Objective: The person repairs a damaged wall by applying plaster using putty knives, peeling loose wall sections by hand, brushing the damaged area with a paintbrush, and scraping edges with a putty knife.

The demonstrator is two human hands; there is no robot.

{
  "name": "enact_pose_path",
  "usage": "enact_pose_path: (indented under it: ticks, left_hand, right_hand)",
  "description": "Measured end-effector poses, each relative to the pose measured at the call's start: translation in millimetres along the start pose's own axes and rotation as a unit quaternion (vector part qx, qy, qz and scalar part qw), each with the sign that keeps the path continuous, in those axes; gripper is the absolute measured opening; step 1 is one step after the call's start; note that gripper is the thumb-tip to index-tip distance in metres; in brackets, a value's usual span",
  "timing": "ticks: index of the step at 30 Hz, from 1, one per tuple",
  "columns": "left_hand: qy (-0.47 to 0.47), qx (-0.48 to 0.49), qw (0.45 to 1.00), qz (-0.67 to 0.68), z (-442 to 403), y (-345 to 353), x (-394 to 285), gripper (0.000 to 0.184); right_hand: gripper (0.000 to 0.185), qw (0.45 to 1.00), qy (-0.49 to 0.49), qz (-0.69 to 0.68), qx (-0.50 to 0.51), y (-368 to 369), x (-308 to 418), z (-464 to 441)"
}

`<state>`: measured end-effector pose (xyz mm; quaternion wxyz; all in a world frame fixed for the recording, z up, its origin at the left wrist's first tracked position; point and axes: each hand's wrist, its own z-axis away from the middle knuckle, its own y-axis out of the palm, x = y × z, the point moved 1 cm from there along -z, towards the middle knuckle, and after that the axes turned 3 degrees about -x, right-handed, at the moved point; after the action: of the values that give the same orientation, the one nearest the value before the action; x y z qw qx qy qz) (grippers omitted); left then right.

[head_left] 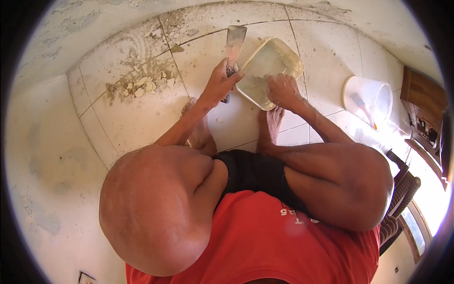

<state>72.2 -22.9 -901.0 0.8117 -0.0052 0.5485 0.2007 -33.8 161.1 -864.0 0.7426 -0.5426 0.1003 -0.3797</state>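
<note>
Stirring in the tub (294,56) seems underway, needing steadiness next. The left hand (219,86) wraps its fingers round a scraper (235,41); the right hand's (283,91) curl, hold unclear.

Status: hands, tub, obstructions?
Left hand grips scraper. Right hand at tub, grip unclear. Rubble left of tub, apart; nothing visibly blocking.

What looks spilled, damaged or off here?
Pale chips and grit lie scattered on the tiled floor left of the tub, like loose debris. The left wall looks worn too: grey patches break its pale surface.
</note>
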Motion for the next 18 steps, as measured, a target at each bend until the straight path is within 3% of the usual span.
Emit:
enact_pose_path:
  ticks: [5, 14, 16, 17, 18]
  left_hand:
    - [-0.012, 0.006, 1.0, 0.028, -3, -3, 3, 0.023]
    - [-0.031, 0.023, 0.999, 0.035, -4, -10, -3, 0.024]
    - [-0.038, 0.017, 0.999, 0.034, -4, -13, -7, 0.023]
    - [-0.047, 0.011, 0.998, 0.033, -5, -12, -8, 0.022]
    - [-0.043, 0.013, 0.998, 0.031, -5, -11, -8, 0.022]
  right_hand:
    - [0.027, 1.0, 0.014, 0.001, 0.027, 4, 6, 3]
    - [0.031, 0.986, 0.057, -0.145, 0.051, -22, -1, -6]
    - [0.036, 0.885, 0.038, -0.46, 0.066, -28, -15, -5]
    - [0.036, 0.886, 0.036, -0.459, 0.062, -30, -22, -2]
    - [0.037, 0.851, 0.041, -0.522, 0.051, -41, -22, 5]
